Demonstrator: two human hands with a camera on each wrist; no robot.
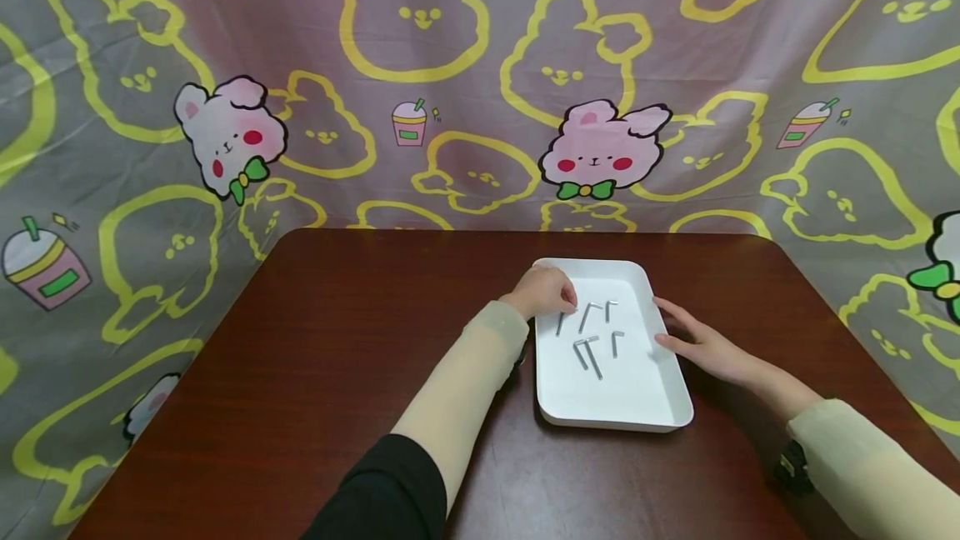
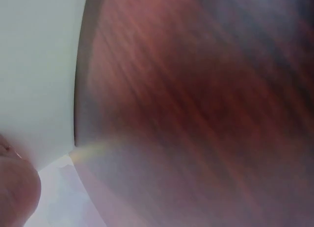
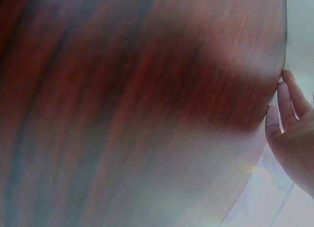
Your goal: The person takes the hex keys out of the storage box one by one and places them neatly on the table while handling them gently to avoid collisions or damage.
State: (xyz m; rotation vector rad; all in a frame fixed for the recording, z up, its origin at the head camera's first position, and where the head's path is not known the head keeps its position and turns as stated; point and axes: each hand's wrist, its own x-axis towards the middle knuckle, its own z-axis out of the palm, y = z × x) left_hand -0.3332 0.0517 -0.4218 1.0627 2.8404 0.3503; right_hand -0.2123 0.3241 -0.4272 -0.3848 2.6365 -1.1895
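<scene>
A white rectangular tray (image 1: 600, 403) stands on the table, with several small silver L-shaped hex keys (image 1: 588, 317) lying in it. My left hand (image 1: 538, 292) reaches over the tray's left rim, its fingertips pinching the short end of one hex key (image 1: 559, 324) at the left. The hand partly hides that key. Against the tray's right side, my right hand (image 1: 708, 347) rests with fairly straight fingers touching the wall. In the right wrist view, those fingers (image 3: 285, 107) meet the tray's outer side. The left wrist view catches only part of the left hand (image 2: 18, 192).
The dark reddish-brown wooden table (image 1: 360, 340) extends around the tray. Behind it hangs a grey-pink cloth (image 1: 480, 107) printed with yellow outlines and rabbit heads, reaching down along the table's far edge and sides.
</scene>
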